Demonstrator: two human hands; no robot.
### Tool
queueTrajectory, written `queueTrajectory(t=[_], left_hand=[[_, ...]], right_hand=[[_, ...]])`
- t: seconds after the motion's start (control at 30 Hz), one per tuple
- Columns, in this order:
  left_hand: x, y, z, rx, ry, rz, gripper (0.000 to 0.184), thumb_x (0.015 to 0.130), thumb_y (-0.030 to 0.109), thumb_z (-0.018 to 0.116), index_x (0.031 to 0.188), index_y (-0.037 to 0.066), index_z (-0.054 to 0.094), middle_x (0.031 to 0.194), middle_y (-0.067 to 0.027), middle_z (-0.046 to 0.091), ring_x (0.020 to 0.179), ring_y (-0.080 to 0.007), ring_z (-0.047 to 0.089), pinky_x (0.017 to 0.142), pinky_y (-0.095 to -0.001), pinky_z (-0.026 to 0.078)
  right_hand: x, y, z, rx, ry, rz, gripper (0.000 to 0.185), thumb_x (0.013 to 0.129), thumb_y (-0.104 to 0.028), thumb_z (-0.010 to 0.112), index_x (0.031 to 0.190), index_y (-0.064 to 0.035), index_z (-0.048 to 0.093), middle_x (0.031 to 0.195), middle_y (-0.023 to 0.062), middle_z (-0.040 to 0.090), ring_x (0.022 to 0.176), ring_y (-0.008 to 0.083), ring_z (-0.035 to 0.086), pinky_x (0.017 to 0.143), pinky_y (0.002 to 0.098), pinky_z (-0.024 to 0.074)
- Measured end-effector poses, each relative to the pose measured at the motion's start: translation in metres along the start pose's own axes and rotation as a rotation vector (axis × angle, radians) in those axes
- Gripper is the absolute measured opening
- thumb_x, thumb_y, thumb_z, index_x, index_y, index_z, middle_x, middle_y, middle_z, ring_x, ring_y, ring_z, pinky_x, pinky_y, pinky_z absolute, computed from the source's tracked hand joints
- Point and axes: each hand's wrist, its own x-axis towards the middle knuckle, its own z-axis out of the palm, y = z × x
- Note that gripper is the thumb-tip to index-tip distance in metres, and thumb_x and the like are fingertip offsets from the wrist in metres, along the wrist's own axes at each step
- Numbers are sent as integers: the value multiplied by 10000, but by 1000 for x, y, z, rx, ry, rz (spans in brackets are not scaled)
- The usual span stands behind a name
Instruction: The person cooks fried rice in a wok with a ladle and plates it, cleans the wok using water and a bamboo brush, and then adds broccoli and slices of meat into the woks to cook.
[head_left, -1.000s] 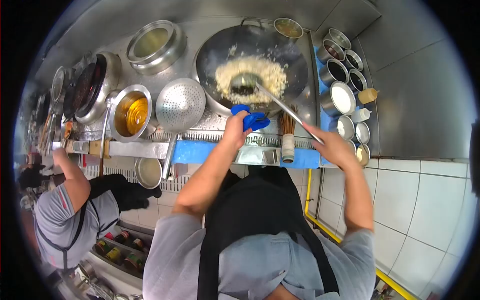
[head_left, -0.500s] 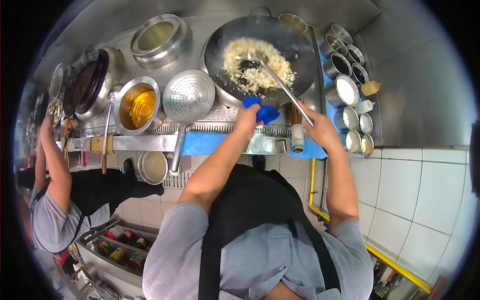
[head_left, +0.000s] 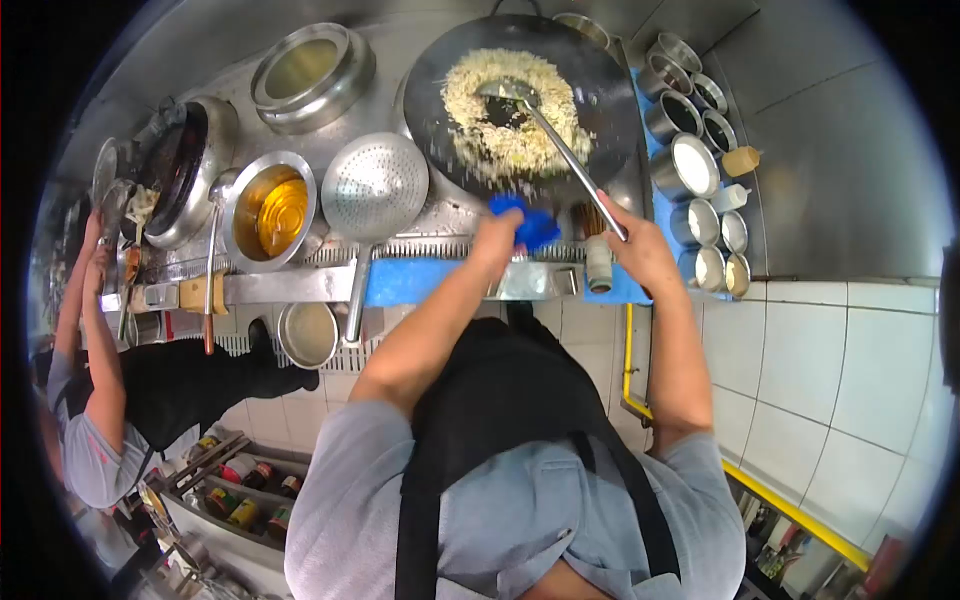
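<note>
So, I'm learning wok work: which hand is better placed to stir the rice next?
Likely the right hand: it holds the ladle, with its bowl amid the rice; the left hand grips the blue cloth.

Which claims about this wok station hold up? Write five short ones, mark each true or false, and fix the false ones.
1. The right hand holds the ladle. True.
2. The perforated strainer lies left of the wok. True.
3. The left hand grips the perforated strainer. False: it holds a blue cloth by the wok's near edge.
4. The pot of golden liquid stands between the perforated strainer and the wok. False: it stands left of the perforated strainer.
5. The ladle's bowl is inside the wok, among the rice. True.
</note>
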Motion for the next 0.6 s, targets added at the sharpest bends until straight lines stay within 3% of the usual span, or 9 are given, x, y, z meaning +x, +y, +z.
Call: queueTrajectory(t=[0.03, 0.07, 0.1, 0.17, 0.23, 0.27, 0.4, 0.47, 0.6], left_hand=[[-6, -25, -9, 17, -9, -99, 181, 929, 163, 602, 1092, 90, 626, 952, -49, 683, 800, -181, 677, 594, -331, 532], [-33, -26, -8, 30, 29, -132, 260, 914, 144, 599, 1166, 82, 617, 982, -69, 693, 774, -191, 683, 564, -325, 529], [-59, -12, -10, 49, -62, -160, 329, 901, 144, 629, 1219, 60, 631, 1062, -72, 685, 905, -196, 668, 648, -396, 546], [-60, -10, -4, 3, -10, -50, 278, 898, 135, 634, 1169, 71, 640, 1020, -66, 681, 896, -195, 667, 670, -380, 541], [-30, 20, 2, -58, -34, -16, 191, 919, 164, 624, 1090, 86, 656, 931, -48, 697, 759, -156, 660, 543, -306, 497], [-3, 33, 5, -112, -2, -32, 167, 929, 177, 623, 1068, 89, 657, 922, -45, 694, 758, -156, 649, 561, -310, 500], [45, 44, 6, -185, 24, -48, 258, 1005, 319, 627, 1142, 100, 626, 993, -41, 686, 827, -167, 630, 661, -336, 529], [56, 27, 0, -230, 29, -43, 346, 1037, 390, 601, 1239, 110, 594, 1112, -59, 685, 920, -201, 655, 758, -372, 548], [-16, 5, -24, -396, 70, -55, 357, 1027, 350, 597, 1279, 97, 596, 1201, -107, 690, 1067, -269, 675, 952, -444, 528]], right_hand=[[11, -3, -1, 85, 49, 10, 672, 910, -106, 690, 1509, -343, 501, 989, 245, 719, 725, 371, 661, 766, 448, 530], [3, -11, -10, 219, 17, 65, 641, 938, -86, 672, 1521, -297, 508, 996, 169, 740, 600, 211, 611, 632, 372, 519], [-6, -15, -20, 359, 22, 51, 638, 949, -75, 661, 1533, -271, 496, 971, 138, 726, 585, 169, 578, 596, 342, 497], [-33, -16, -29, 647, -11, 68, 632, 970, -53, 638, 1556, -221, 472, 922, 75, 698, 554, 84, 510, 524, 282, 453], [-45, -15, -37, 862, -66, 29, 654, 987, -6, 596, 1591, -166, 405, 852, 11, 613, 540, 63, 487, 495, 237, 419], [-44, -13, -36, 931, -91, 0, 682, 1006, -44, 570, 1626, -179, 321, 794, 15, 529, 523, 73, 474, 484, 241, 402], [-16, -22, -21, 1409, -216, 71, 648, 1047, -160, 527, 1640, -217, 274, 856, 45, 552, 505, 81, 454, 471, 233, 401], [29, 4, 2, 1400, -291, 146, 639, 1051, -172, 533, 1637, -238, 285, 844, 40, 553, 510, 87, 460, 463, 248, 408], [102, 40, 33, 1171, -353, 285, 625, 1059, -201, 538, 1632, -275, 298, 808, 22, 546, 528, 99, 483, 461, 278, 427]])
